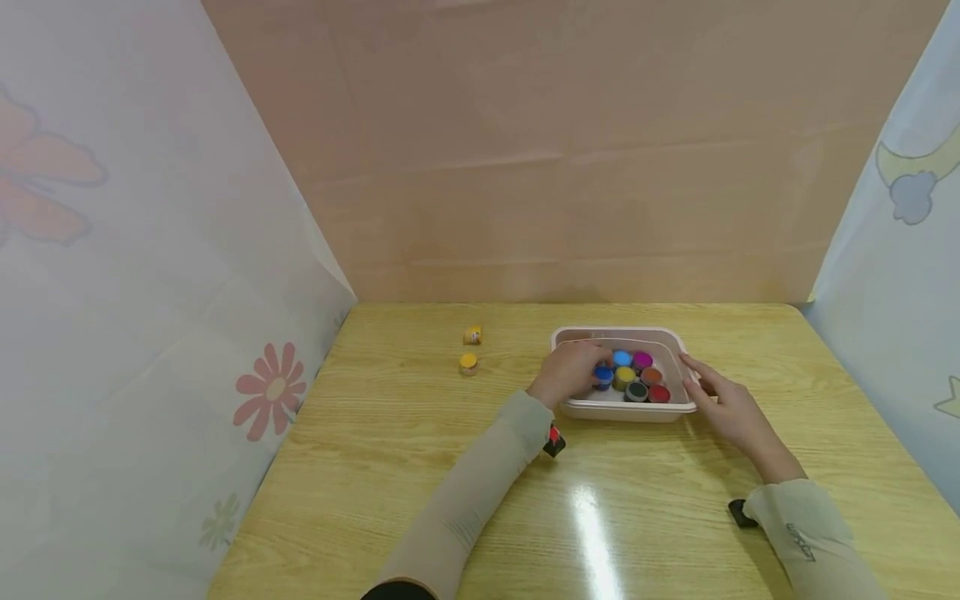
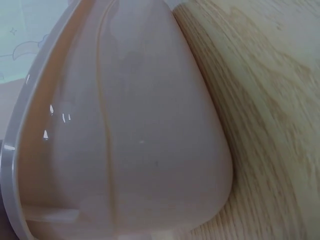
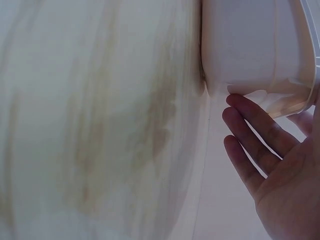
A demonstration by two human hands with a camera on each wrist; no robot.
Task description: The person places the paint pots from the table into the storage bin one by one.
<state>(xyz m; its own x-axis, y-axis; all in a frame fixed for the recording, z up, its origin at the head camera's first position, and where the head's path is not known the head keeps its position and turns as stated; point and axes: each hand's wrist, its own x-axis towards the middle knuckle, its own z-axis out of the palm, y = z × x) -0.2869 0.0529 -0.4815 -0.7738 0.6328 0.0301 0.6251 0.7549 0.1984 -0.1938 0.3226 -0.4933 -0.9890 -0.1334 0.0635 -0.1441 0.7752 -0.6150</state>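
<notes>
A pale pink plastic tub [image 1: 621, 412] stands on the table and holds several small jars, seemingly paint pots. My left hand [image 1: 572, 371] reaches over its left side, fingers curled at a blue jar [image 1: 603, 379] that they seem to pinch. Beside that jar are a light blue jar [image 1: 622, 358], a purple jar [image 1: 642, 361], a yellow jar [image 1: 624, 377], an orange-red jar [image 1: 652, 377], a dark green jar [image 1: 636, 392] and a red jar [image 1: 659, 393]. Fairly straight fingers of my right hand [image 1: 726, 407] touch the tub's right end. The left wrist view shows only the tub's outer wall [image 2: 160, 125].
Left of the tub, a yellow-orange jar [image 1: 468, 364] stands upright, and another yellow-orange jar [image 1: 472, 335] lies on its side behind it. The wooden table [image 1: 375, 467] meets a brown back wall [image 1: 562, 167] and patterned side sheets.
</notes>
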